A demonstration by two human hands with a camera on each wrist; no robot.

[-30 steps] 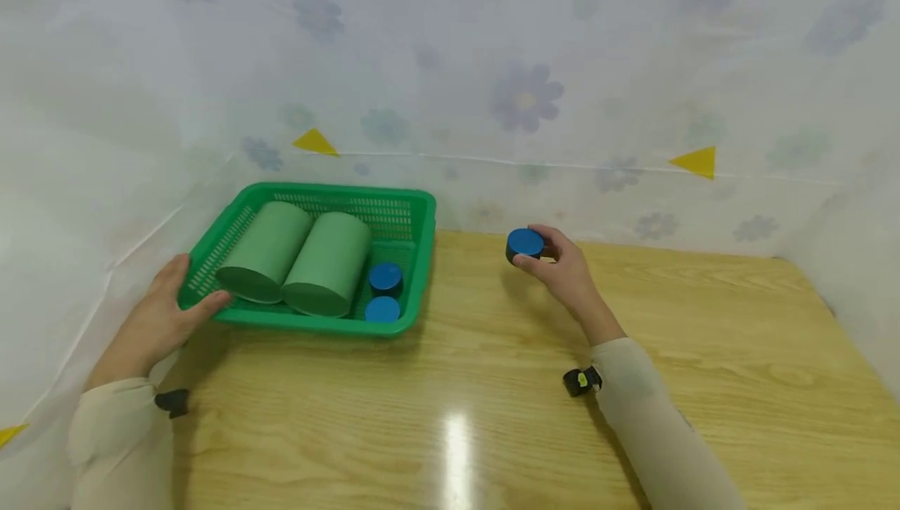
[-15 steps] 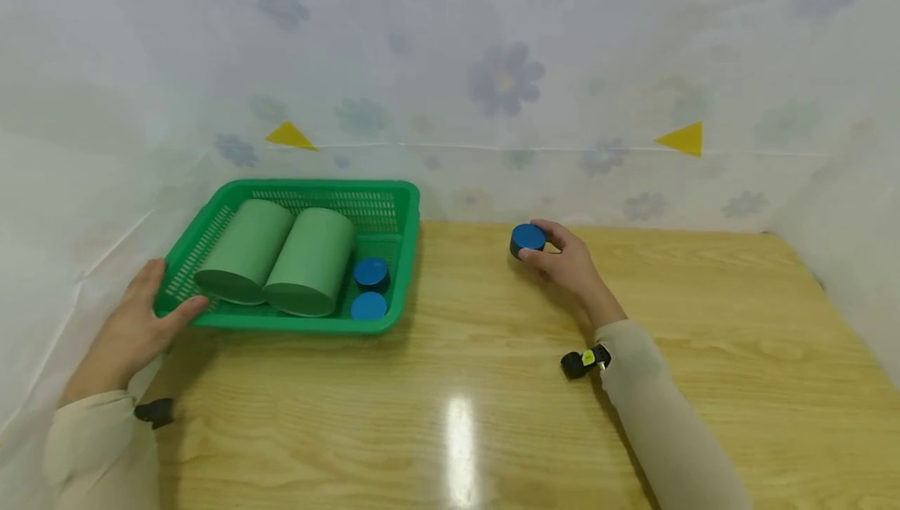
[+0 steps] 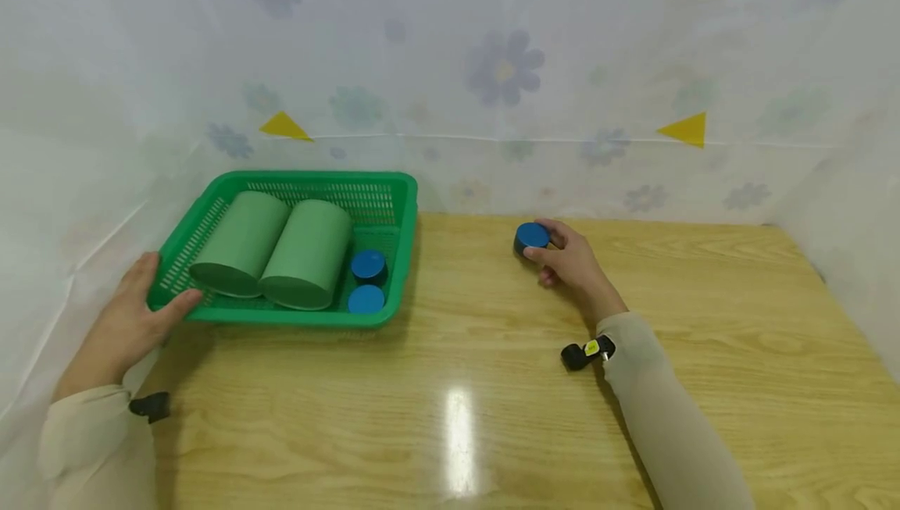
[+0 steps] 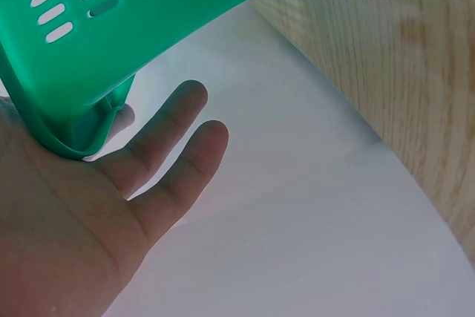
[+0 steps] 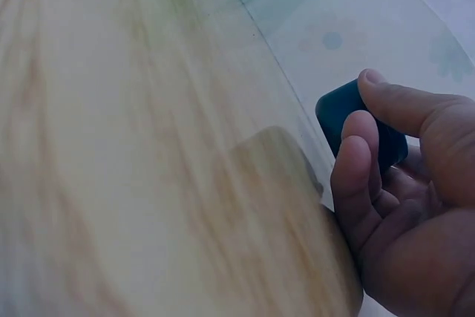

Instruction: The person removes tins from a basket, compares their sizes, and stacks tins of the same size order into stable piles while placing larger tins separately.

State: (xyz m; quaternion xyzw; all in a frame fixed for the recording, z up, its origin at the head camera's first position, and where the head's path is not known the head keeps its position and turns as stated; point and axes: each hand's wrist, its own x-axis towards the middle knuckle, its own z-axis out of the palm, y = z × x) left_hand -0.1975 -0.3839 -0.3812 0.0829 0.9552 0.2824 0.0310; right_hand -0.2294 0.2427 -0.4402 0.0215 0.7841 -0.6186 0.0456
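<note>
By the right hand, a short blue-topped cylinder is pinched near the back of the wood-grain table, flat face up, axis near upright. A green slotted plastic basket is gripped at its corner by the left hand; inside, two pale-green cylinders are laid lengthwise, far ends slanting right, beside two blue-topped discs.

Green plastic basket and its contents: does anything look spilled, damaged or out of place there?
Nothing looks spilled or damaged. Two pale green cylinders and two blue discs lie inside the green plastic basket. One oddity: its corner by the left hand seems to jut beyond the wooden table.
</note>
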